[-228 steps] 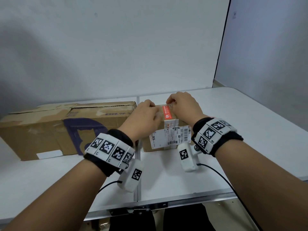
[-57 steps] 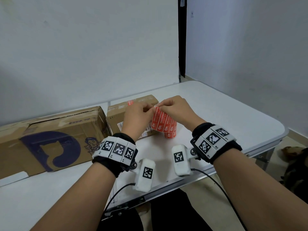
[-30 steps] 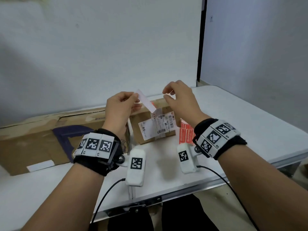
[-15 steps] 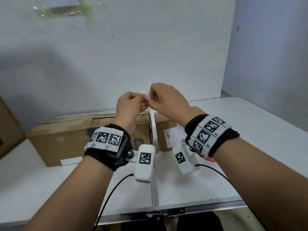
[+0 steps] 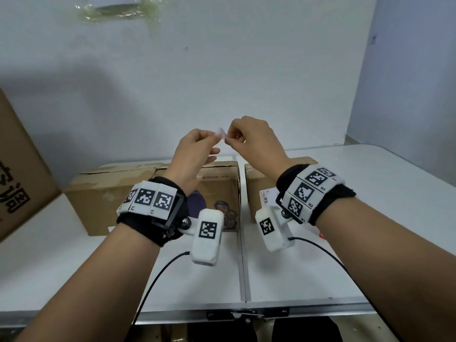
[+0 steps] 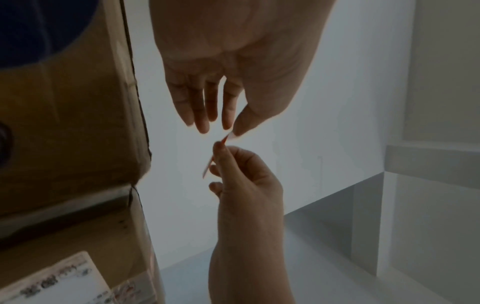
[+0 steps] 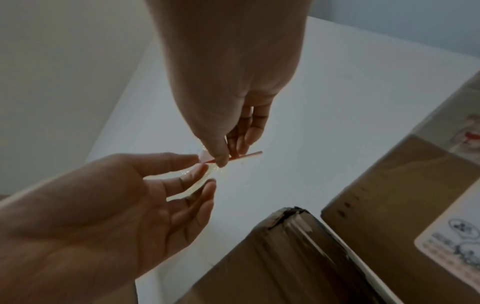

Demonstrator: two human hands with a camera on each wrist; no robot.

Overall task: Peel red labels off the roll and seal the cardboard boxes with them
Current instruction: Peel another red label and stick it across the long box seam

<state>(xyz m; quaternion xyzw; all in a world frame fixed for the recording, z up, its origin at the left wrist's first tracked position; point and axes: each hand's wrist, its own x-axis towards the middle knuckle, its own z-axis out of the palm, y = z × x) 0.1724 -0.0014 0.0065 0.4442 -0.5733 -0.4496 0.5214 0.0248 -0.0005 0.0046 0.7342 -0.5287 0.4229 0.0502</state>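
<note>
A small red label (image 5: 221, 132) with a white back is held up in front of the wall, above the boxes. My left hand (image 5: 216, 137) pinches one end between thumb and forefinger, its other fingers straight. My right hand (image 5: 228, 139) pinches the label close beside it. In the left wrist view the label (image 6: 207, 166) runs edge-on between my left hand (image 6: 231, 131) and my right hand (image 6: 217, 148). In the right wrist view its red strip (image 7: 249, 155) sticks out past my right hand (image 7: 223, 162). A long cardboard box (image 5: 111, 191) and a small cardboard box (image 5: 259, 178) stand below.
The boxes stand at the back of a white folding table (image 5: 370, 218). A red scrap of the label roll (image 5: 322, 234) shows under my right forearm. A large cardboard box (image 5: 19, 169) leans in at the left edge. Yellowed tape (image 5: 118, 11) sticks to the wall.
A second ago my left hand held the strip alone; my right hand has come in and pinches it too. Both hands rose slightly. The view has swung left.
</note>
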